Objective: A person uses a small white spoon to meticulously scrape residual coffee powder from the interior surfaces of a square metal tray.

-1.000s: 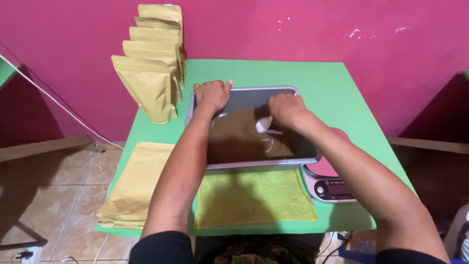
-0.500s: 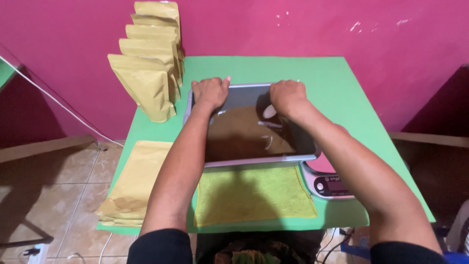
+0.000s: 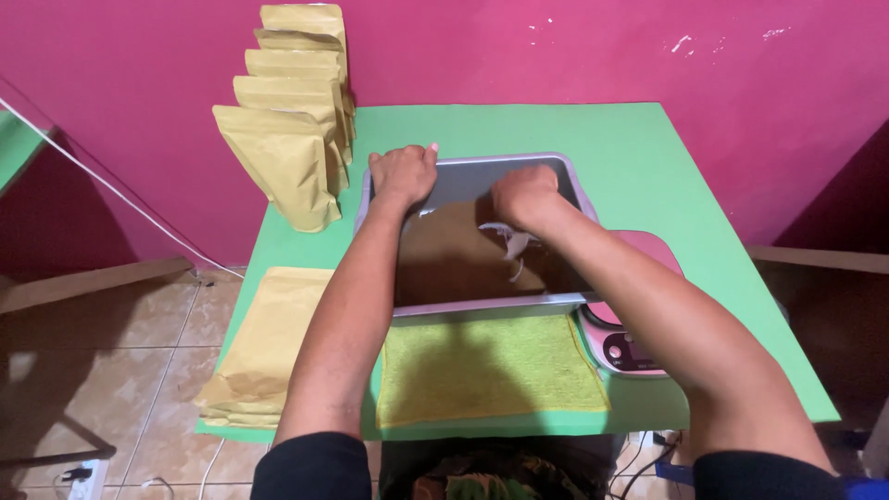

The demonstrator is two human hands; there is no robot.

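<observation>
At the far left of the green table (image 3: 639, 157), a row of tan stand-up pouches (image 3: 287, 162) stood upright one behind another along the pink wall (image 3: 556, 56), and in front of them, at the near left corner, a stack of flat tan pouches (image 3: 264, 347) lay partly over the table's edge. A white cord (image 3: 111, 185) ran slantwise down the wall to the left of the table, above the tiled floor (image 3: 111, 361). Next came the left hand (image 3: 403, 174), clenched over the far left rim of the metal tray (image 3: 468, 176), fingers curled on the edge and the forearm crossing the tray's left side, hiding that part of it. The tray sat at the middle of the table, a shallow grey rectangle holding a spread of brown powder (image 3: 444, 255) that covered most of its floor but left the far strip bare. Just in front of the tray a yellow-green cloth (image 3: 491, 366) lay flat, touching the tray's near rim. The right hand (image 3: 525, 194) was down inside the tray, closed around a small white scoop (image 3: 512, 243) whose pale end showed below the knuckles against the powder. To the right, a pink kitchen scale (image 3: 630, 347) lay partly under the tray's near right corner and was largely covered by the right forearm.
</observation>
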